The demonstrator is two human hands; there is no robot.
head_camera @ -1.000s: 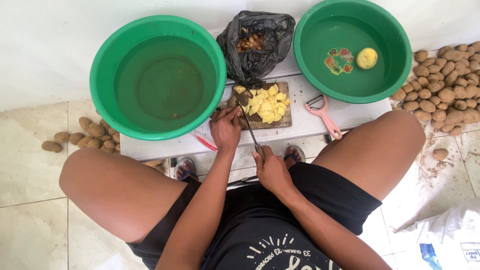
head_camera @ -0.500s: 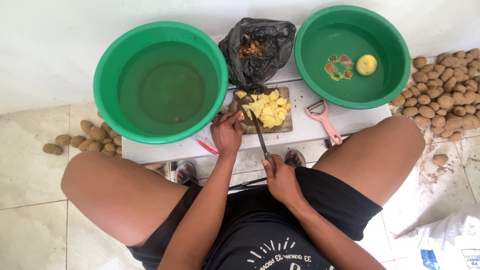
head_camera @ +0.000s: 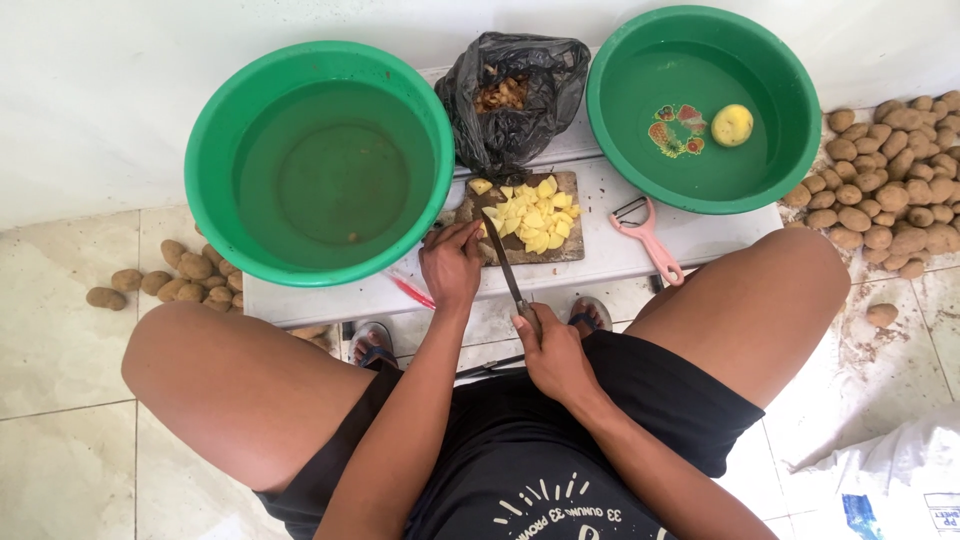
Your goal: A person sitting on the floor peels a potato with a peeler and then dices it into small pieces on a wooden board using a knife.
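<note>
Landmark: wooden cutting board (head_camera: 470, 215), between two green basins.
Knife (head_camera: 503, 262): right hand (head_camera: 553, 352) clenched round its handle below the board, blade angled onto it.
Left hand (head_camera: 452, 262): fingers curled at the board's near-left edge, probably steadying it.
Potato pieces (head_camera: 533, 215): heaped on the board's right half, beside the blade.

Long knife (head_camera: 503, 258) angled over yellow potato pieces (head_camera: 530, 215), seemingly on wooden board (head_camera: 560, 252).
</note>
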